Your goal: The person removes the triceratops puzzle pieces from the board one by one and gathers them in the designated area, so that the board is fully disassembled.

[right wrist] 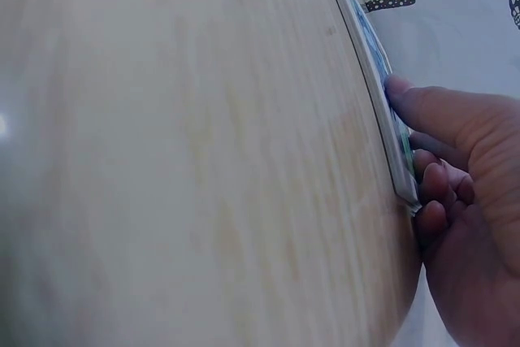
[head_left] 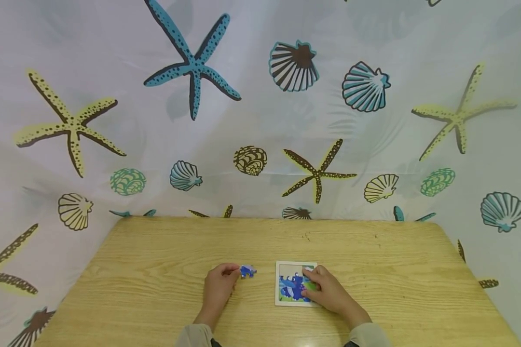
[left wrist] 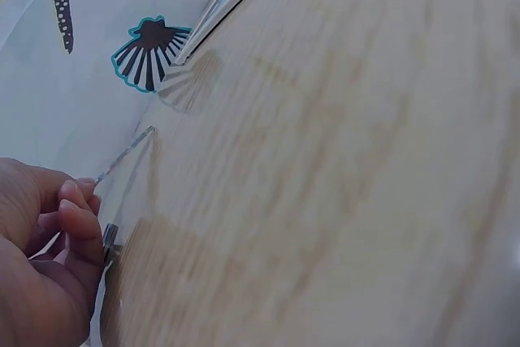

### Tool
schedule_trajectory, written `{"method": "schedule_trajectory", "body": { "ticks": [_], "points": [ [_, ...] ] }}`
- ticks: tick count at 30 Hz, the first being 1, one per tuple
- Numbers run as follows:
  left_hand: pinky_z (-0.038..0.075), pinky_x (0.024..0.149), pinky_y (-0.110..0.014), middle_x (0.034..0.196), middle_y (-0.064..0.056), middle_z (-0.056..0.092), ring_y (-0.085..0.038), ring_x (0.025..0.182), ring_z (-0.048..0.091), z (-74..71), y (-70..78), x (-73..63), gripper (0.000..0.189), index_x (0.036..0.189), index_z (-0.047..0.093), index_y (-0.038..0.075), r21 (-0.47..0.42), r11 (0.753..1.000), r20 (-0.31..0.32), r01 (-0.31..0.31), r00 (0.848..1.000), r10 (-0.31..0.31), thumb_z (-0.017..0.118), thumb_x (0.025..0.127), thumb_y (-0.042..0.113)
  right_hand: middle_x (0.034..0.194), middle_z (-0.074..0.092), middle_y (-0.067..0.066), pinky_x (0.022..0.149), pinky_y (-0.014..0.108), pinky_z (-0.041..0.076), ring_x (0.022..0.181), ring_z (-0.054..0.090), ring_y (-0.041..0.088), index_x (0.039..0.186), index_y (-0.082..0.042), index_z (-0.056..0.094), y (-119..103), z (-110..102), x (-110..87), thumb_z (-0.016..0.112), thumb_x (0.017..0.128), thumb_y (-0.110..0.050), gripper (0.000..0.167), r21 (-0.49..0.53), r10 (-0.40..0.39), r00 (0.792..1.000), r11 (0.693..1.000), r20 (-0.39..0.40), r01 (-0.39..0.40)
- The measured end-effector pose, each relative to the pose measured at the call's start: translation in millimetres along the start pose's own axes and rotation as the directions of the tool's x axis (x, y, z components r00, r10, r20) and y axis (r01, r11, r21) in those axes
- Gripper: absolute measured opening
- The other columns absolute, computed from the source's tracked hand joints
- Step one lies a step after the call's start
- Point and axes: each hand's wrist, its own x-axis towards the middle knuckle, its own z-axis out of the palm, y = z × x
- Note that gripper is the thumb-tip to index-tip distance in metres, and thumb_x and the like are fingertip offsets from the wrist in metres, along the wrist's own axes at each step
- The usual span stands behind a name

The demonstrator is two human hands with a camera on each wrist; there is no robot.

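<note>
On the worktop (head_left: 156,250), a small square puzzle tray (head_left: 290,269) with a thin white rim, lying flat. Inside the tray, blue pieces (head_left: 288,290) with bumpy edges, joined together low down, with bits of green near the bottom left corner and the right side. Toward the top left inside the tray, a bare, pale patch. To the left of the tray, a left hand (head_left: 218,285) pinching one loose puzzle piece (head_left: 247,271), blue with some white, knobbly at the edge and very thin from the side. At the right side of the tray, a right hand (head_left: 328,290) with finger and thumb on the picture and other fingers curled by the edge; cannot tell if gripping or just pressing. Under the tray, yellowish wood with wavy lines. Behind the tray, a whitish cloth (head_left: 252,125) with starfish (head_left: 195,65) and ridged shells (head_left: 364,89).
</note>
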Motion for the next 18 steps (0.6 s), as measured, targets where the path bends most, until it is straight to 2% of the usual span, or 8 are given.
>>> {"method": "schedule_trajectory", "body": {
  "ticks": [7,14,18],
  "points": [
    [0.044,0.046,-0.022,0.07,-0.005,0.063,-0.011,0.05,0.052,-0.6,-0.6,-0.3,0.011,0.091,0.069,-0.002,0.007,1.0,-0.012,-0.016,1.0,0.016,0.069,0.084,0.006,0.088,0.038,-0.001,0.063,0.023,0.032,0.071,0.036,0.009,0.136,0.0,0.048,1.6,0.8,1.2,0.067,0.088,-0.027,0.058,-0.024,0.025,1.0,0.999,-0.002,-0.025],
    [0.044,0.047,-0.023,0.074,-0.005,0.063,-0.012,0.052,0.053,1.7,0.7,-0.7,0.011,0.092,0.069,-0.001,-0.004,1.0,0.002,0.022,1.0,-0.022,0.067,0.084,0.006,0.087,0.038,0.0,0.062,0.024,0.031,0.07,0.034,0.008,0.135,0.002,0.049,1.0,0.6,0.4,0.068,0.088,-0.026,0.058,-0.02,0.001,1.0,1.0,-0.01,-0.001],
    [0.044,0.046,-0.023,0.076,-0.005,0.062,-0.012,0.054,0.053,5.3,3.3,-2.2,0.012,0.094,0.068,-0.001,-0.022,0.999,0.037,0.044,0.998,-0.043,0.066,0.085,0.007,0.087,0.038,0.0,0.062,0.023,0.031,0.069,0.034,0.008,0.135,0.003,0.049,0.0,0.1,0.0,0.068,0.088,-0.026,0.058,-0.021,-0.01,1.0,1.0,-0.011,0.01]
  ]
}}
